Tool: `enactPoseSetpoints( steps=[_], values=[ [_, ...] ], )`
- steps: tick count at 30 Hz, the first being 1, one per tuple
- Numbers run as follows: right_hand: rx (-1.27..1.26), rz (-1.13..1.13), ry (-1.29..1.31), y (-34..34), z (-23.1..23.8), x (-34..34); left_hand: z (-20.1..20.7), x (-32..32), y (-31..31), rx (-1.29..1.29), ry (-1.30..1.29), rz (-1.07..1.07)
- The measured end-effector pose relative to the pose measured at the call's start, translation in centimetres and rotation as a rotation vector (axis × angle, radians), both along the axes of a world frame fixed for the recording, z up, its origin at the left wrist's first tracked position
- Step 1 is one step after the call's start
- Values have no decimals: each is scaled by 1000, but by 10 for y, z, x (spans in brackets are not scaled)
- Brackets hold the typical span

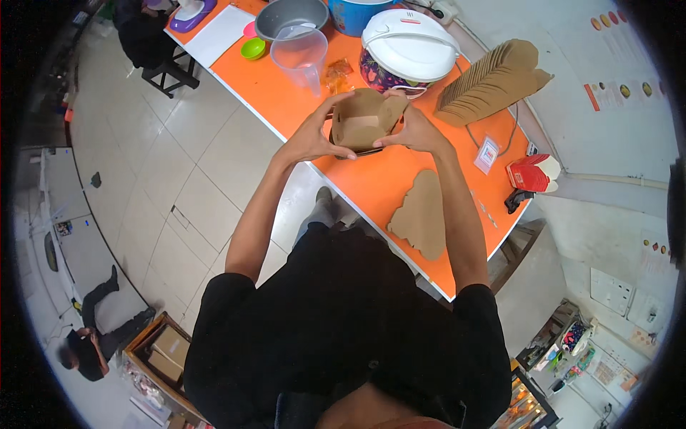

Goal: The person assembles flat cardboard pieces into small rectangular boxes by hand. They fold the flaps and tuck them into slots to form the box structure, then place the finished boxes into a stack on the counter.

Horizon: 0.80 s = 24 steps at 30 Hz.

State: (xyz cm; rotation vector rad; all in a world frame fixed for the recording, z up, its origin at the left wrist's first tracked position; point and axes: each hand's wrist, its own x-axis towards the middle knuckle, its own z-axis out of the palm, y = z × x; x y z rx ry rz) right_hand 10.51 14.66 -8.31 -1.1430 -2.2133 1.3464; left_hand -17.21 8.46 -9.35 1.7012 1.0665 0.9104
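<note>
A brown cardboard food box (359, 127), its top open and its inside facing up, is held above the orange table between my two hands. My left hand (315, 136) wraps its left side, thumb along the near edge. On the opposite side my right hand (414, 129) grips the box by its wall and a raised flap. Near my right forearm a flat, unfolded cardboard blank (420, 218) lies on the table. A tall nested stack of brown cardboard blanks (493, 82) rests farther to the right.
On the orange table (357, 187) stand a white-lidded rice cooker (411, 44), a clear plastic jug (300, 57), a grey basin (291, 20) and a small green bowl (253, 48). A red paper box (532, 174) sits by the wall. Other people (89, 350) are at left.
</note>
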Motion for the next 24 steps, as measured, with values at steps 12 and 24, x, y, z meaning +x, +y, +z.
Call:
enactPoseSetpoints(
  steps=[12, 24],
  values=[
    [202, -178, 20, -27, -29, -15, -5, 8, -7, 12, 175, 69],
    [336, -343, -96, -44, -26, -24, -14, 39, -20, 103, 287, 516]
  ],
)
